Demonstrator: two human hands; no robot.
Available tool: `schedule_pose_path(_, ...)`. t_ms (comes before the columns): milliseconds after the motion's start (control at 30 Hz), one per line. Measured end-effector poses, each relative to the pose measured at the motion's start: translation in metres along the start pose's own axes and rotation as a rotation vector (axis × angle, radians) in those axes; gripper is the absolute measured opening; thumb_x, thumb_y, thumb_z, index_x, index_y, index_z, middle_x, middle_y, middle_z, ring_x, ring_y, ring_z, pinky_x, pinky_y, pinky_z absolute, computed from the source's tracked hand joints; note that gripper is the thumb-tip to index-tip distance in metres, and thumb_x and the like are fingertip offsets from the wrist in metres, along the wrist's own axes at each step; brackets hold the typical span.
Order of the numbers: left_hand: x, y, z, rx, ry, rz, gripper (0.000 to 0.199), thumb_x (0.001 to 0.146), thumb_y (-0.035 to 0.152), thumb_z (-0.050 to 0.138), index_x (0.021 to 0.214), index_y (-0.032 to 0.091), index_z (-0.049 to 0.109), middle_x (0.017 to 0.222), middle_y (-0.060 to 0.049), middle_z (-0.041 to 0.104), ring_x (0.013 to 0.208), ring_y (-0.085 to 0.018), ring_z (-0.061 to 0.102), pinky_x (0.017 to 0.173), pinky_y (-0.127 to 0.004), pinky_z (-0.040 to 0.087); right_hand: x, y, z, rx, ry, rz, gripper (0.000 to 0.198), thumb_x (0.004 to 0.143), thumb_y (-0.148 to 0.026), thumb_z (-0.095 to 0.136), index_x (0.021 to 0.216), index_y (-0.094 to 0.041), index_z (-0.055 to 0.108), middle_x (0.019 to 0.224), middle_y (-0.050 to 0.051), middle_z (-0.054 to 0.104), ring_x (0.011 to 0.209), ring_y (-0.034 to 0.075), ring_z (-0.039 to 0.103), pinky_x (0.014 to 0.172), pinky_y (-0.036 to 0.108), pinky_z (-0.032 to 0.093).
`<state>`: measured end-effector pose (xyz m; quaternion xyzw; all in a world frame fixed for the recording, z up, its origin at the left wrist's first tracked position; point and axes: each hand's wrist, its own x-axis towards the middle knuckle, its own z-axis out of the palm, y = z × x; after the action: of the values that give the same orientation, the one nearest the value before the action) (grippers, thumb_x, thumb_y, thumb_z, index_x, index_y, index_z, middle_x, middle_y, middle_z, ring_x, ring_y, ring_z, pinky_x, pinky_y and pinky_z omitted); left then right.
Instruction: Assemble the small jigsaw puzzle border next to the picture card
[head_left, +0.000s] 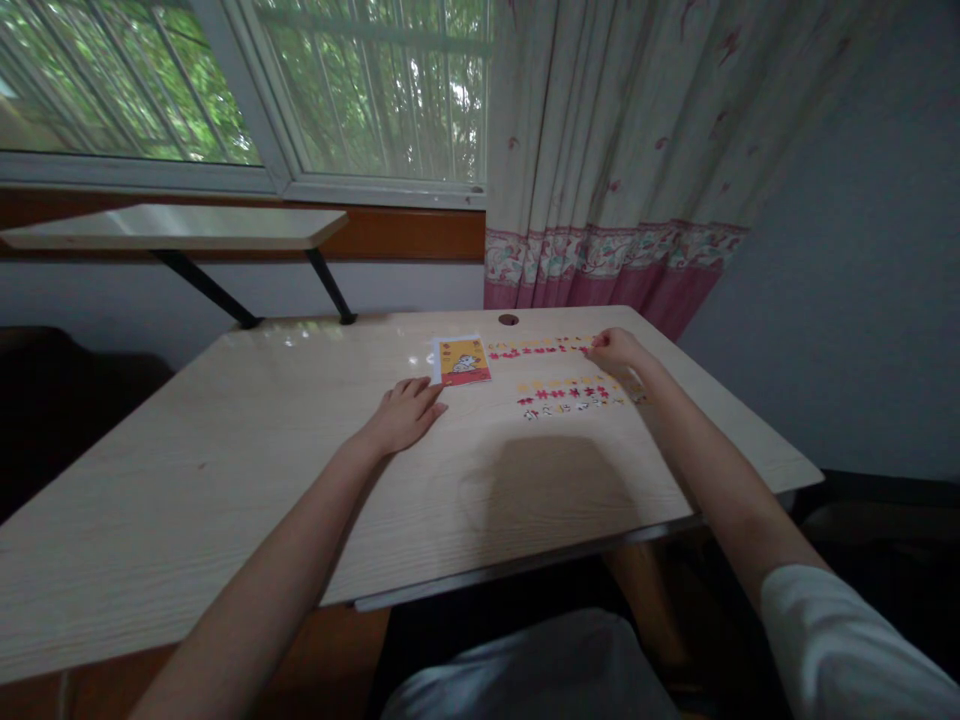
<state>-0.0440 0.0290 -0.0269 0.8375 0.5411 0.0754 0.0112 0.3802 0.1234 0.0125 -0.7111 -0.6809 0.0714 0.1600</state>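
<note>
The left hand (405, 415) lies spread, cartoon card (466, 361) at its fingertips; the right hand (616, 349) bunches fingers beside red jigsaw pieces (527, 350), grip unclear.

At my twelve o'clock I see a flat yellow-and-red picture card (466, 364); small red, yellow and whitish pieces (555, 394) line up toward its three o'clock.

From my end, I can read no text, brand or number. Small dark marks (445, 355) stand on the yellow part of the picture card (465, 362), but they're too tiny for me to make out.
</note>
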Motion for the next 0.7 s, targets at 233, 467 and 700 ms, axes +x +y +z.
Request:
schedule_pose_path(233,0.001,-0.005,0.003,-0.013,0.019,0.006,0.053,0.097,0.046,0.029,0.140,0.019,0.044,0.144,-0.017,0.043,0.132,-0.032,0.038,0.105,-0.049,0.035,-0.055,-0.111,0.040,0.457,-0.271,-0.324,0.014,0.075,-0.026,0.068,0.085,-0.015,0.067,0.070,0.001,0.067,0.057,0.011,0.056,0.055,0.021,0.040)
schedule_pose_path(467,-0.001,0.002,-0.001,-0.043,0.040,0.056,0.053,0.097,0.044,0.034,0.140,0.015,0.042,0.145,-0.019,0.040,0.135,-0.031,0.035,0.106,-0.050,0.034,-0.076,-0.136,0.061,0.296,-0.174,-0.544,0.010,0.080,-0.024,0.067,0.087,-0.018,0.072,0.084,0.004,0.072,0.081,0.016,0.063,0.077,0.027,0.044)
schedule_pose_path(700,-0.002,0.002,0.003,-0.007,0.049,0.042,0.050,0.096,0.041,0.036,0.138,0.014,0.044,0.145,-0.020,0.041,0.132,-0.033,0.039,0.104,-0.051,0.037,-0.089,-0.125,0.054,0.031,0.009,-0.653,0.022,0.092,-0.021,0.053,0.098,-0.017,0.074,0.097,0.008,0.071,0.092,0.020,0.057,0.084,0.031,0.039)
